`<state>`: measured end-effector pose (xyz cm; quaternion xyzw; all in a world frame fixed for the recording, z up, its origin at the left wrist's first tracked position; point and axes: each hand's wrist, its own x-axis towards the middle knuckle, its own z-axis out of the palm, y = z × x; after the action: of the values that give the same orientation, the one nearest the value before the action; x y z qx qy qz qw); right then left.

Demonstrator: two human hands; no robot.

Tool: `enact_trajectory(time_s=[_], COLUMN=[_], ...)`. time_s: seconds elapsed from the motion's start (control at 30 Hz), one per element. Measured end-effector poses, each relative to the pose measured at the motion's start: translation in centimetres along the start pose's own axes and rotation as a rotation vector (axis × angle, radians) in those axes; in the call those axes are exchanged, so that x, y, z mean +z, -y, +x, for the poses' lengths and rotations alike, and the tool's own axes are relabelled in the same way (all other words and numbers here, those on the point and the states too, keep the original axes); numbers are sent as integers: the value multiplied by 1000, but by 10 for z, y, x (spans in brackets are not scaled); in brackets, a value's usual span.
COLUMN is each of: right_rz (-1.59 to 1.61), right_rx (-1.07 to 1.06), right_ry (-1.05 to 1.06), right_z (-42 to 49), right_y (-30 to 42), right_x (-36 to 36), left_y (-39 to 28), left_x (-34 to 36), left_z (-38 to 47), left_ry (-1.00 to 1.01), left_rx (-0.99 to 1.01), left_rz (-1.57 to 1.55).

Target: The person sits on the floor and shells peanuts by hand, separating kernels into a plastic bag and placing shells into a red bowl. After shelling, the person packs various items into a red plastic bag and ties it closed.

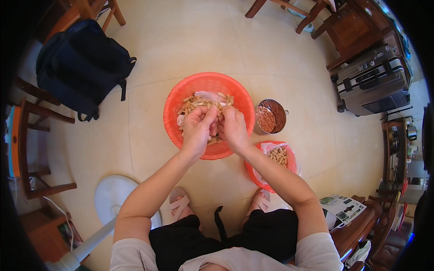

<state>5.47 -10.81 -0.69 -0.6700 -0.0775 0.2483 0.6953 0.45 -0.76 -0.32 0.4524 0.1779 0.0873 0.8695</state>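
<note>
Over a red plastic basket (176, 142), both my hands meet with their fingertips close together. My left hand (198, 127) and my right hand (234, 127) pinch what looks like a peanut pod (219, 109), mostly covered by the fingers. Beneath them, peanut shells and pods (190, 105) fill the bottom of the basket, along with a pale crumpled plastic bag (208, 96). To the right stands a metal cup (281, 115) with shelled reddish peanuts (265, 119) inside. Nearer to me, partly behind my right forearm, a bag-lined red container (256, 174) holds unshelled peanuts (278, 155).
A dark backpack (81, 64) leans by wooden chairs at the left. A grey suitcase (373, 81) stands at the right. The round white base of a stand (113, 193) lies by my left foot. Printed paper (342, 207) rests on wooden furniture (361, 223) to my right.
</note>
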Motion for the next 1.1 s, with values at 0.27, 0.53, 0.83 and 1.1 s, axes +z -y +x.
enact_trajectory(time_s=[0.27,0.53,0.83,1.1], right_rz=[453,-929,-666,-467], right_rx=[179,-632,-487,-392], right_ry=[140,-55,-244,-342], right_z=[-2,-2,-3,-15], right_y=[4,4,1,6], right_x=[-21,-52,-116,-170], left_y=[4,1,-16,16], left_x=[-3,-20,3,126], left_z=[1,18,27,52], left_ry=[187,154,160,400], left_rx=[-129,426,16,-95], left_rz=[-194,816,599,580])
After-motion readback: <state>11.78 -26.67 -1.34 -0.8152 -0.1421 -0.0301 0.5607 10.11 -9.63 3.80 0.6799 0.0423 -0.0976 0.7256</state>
